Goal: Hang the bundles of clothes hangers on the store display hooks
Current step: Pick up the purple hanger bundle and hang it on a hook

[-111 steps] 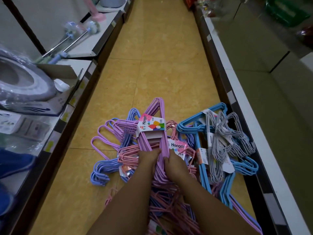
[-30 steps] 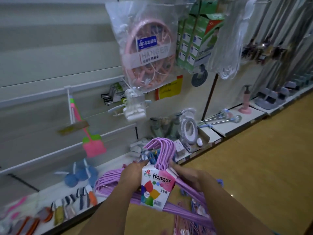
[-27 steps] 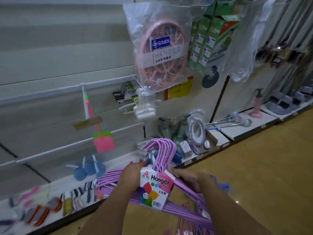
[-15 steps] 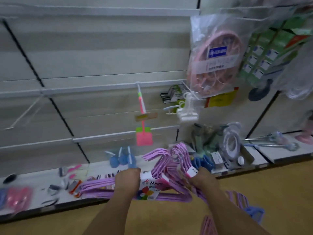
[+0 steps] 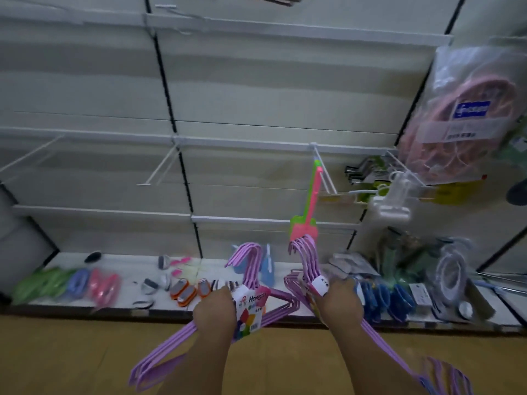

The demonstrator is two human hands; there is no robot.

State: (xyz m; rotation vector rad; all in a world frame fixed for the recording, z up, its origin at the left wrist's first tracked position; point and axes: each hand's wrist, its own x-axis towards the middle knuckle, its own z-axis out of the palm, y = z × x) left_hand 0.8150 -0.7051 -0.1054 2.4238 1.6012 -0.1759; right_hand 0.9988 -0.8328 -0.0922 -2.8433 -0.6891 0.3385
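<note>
Low in the head view, before the shelving: left hand (image 5: 215, 307) clenched round a purple hanger bundle (image 5: 251, 283) just below its necks, beside the printed card label (image 5: 251, 309); right hand (image 5: 340, 299) gripping a second purple bundle (image 5: 306, 260) at a white band (image 5: 320, 285), curled tops upward. Both bundles carried upright and well short of the wall, triangular bodies trailing down past the wrists toward the floor. Nearest free target, by the look of it: a bare white display hook (image 5: 159, 172) above and left of the left hand, well apart from it; another peg to the right already taken by a pink and green scraper (image 5: 308, 212), touching or just behind the right bundle's tops, hard to tell which. Likely trouble, judged from this: snagging those tops on the scraper while lifting, knocking it off; missing some of the fanned-out tops when threading a peg, leaving hangers dangling or dropped; the long trailing bodies sweeping the small goods on the bottom shelf (image 5: 114, 302).
</note>
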